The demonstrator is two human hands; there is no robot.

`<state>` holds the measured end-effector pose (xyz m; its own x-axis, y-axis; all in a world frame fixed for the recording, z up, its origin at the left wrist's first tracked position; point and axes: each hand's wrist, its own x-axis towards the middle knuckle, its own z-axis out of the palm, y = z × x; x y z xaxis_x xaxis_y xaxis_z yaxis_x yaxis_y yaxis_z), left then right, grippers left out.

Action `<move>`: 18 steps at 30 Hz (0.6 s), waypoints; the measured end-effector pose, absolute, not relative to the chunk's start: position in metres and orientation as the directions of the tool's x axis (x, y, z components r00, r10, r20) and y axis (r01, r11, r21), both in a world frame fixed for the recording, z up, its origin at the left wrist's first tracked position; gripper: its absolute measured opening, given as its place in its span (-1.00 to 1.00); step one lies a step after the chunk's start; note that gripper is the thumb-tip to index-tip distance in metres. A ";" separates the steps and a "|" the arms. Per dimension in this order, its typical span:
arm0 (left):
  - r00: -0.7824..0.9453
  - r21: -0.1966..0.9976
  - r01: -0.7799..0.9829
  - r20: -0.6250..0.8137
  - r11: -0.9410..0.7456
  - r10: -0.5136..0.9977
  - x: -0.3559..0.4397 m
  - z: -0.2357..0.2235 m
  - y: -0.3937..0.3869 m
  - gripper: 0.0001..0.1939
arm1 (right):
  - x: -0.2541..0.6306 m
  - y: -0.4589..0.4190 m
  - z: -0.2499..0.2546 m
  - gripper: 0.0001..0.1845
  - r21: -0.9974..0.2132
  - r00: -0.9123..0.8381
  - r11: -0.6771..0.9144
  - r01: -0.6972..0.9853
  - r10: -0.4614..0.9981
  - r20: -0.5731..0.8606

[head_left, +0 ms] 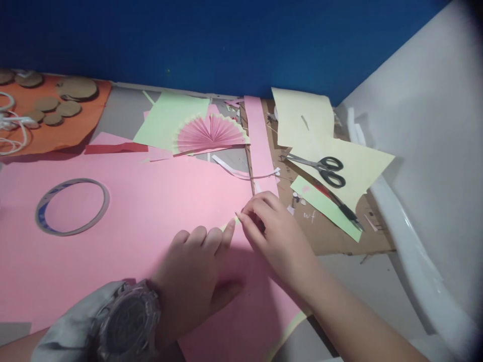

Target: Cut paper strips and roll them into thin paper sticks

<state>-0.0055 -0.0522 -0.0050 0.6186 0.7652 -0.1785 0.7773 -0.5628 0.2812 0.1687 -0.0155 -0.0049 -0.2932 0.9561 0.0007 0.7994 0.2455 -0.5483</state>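
Note:
A large pink paper sheet (151, 201) spreads under both hands. My left hand (192, 271), with a watch on its wrist, lies palm down on it; the index finger presses near a thin pale yellow-green strip (237, 219) and the thumb is held apart. Directly to the right, my right hand (277, 234) is closed in a pinch at the end of that strip. Its fingertips hide what is between them. Behind the hands lies a pink pleated paper fan (211, 134) with a pale yellow-green scalloped edge.
Scissors (320, 168) with black handles rest on pale yellow paper (347, 171) at the right. A black pen (345, 208) lies across a green paper strip (317, 201) on cardboard (324, 241). A tape roll (41, 213) sits left. Cardboard discs (77, 88) lie on orange paper (71, 136).

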 end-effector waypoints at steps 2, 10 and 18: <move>0.614 0.283 0.782 -0.201 -0.555 0.763 -0.005 -0.004 -0.051 -0.25 | 0.169 -0.015 -0.005 -0.87 -0.547 -0.293 0.245 0.801 0.956 0.000; 0.588 0.263 0.804 -0.224 -0.533 0.777 -0.003 -0.001 -0.047 -0.30 | 0.169 -0.016 -0.005 -0.87 -0.542 -0.299 0.249 0.803 0.954 -0.005; 0.572 0.254 0.816 -0.222 -0.519 0.790 0.001 0.001 -0.043 -0.27 | 0.168 -0.017 -0.004 -0.85 -0.543 -0.258 0.216 0.811 0.966 0.000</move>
<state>0.0008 -0.0434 0.0014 0.5718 0.7897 -0.2223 0.8159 -0.5192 0.2543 0.1676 -0.0175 -0.0036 -0.2578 0.9662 -0.0003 0.8114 0.2163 -0.5430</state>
